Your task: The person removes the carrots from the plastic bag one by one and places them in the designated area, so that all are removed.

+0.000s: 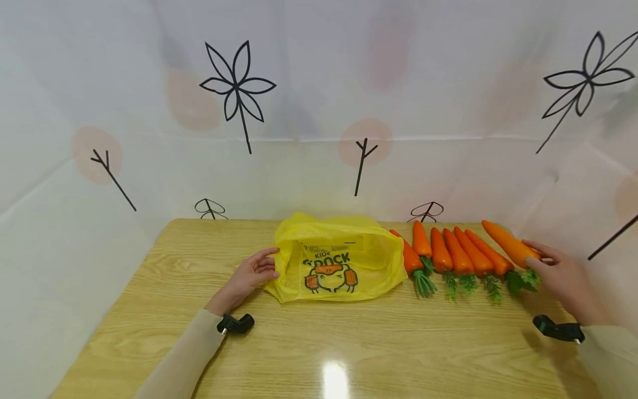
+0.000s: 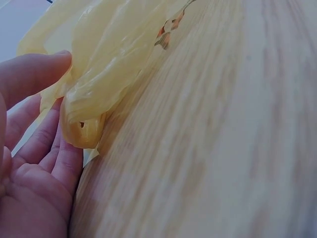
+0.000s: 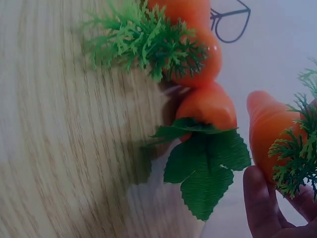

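Note:
My left hand (image 1: 253, 271) pinches the left edge of a yellow plastic bag (image 1: 289, 288). In the left wrist view the thumb lies on the near side of the thin film (image 2: 106, 64), with fingers behind it. The bag lies on its side, its wide mouth facing me and a printed cartoon inside. At the far right, my right hand (image 1: 565, 277) grips a carrot (image 1: 508, 243) near its leafy end. That carrot (image 3: 275, 134) is raised beside the others, tip pointing away. Several more carrots (image 1: 459, 252) lie in a row, green tops toward me.
The wooden table (image 1: 319, 338) runs up to a white patterned cloth (image 1: 299, 177) at the back and sides. One carrot (image 1: 410, 257) lies against the bag's right edge. A carrot with broad dark leaves (image 3: 205, 168) ends the row nearest the right hand.

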A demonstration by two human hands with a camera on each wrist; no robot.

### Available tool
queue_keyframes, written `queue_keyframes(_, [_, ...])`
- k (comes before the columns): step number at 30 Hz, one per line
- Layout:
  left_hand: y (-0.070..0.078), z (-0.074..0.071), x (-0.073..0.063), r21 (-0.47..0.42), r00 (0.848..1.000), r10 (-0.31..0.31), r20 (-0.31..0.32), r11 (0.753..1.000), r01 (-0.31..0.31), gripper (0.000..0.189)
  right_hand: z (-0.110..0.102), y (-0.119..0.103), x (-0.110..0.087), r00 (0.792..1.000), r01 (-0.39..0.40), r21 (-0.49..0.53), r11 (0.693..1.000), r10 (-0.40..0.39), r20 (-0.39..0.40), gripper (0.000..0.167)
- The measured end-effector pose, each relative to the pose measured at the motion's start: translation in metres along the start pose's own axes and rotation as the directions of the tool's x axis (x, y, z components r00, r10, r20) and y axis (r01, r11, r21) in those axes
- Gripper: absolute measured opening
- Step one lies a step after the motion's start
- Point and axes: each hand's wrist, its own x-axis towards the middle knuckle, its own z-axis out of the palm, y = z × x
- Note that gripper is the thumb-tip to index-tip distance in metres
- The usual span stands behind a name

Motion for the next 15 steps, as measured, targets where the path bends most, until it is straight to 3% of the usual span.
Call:
queue_keyframes(7, [-0.001, 0.001, 0.001, -0.015, 1.000, 0.003, -0.002, 1.000, -0.003, 0.063, 0.004, 0.007, 0.008, 1.000, 0.012, -0.045, 0.999, -0.013, -0.022, 0.060])
queue_keyframes(15, [-0.003, -0.002, 0.001, -0.003, 1.000, 0.001, 0.008, 1.000, -0.001, 0.064, 0.006, 0.019, 0.015, 1.000, 0.003, -0.088, 0.996, -0.003, 0.003, 0.062])
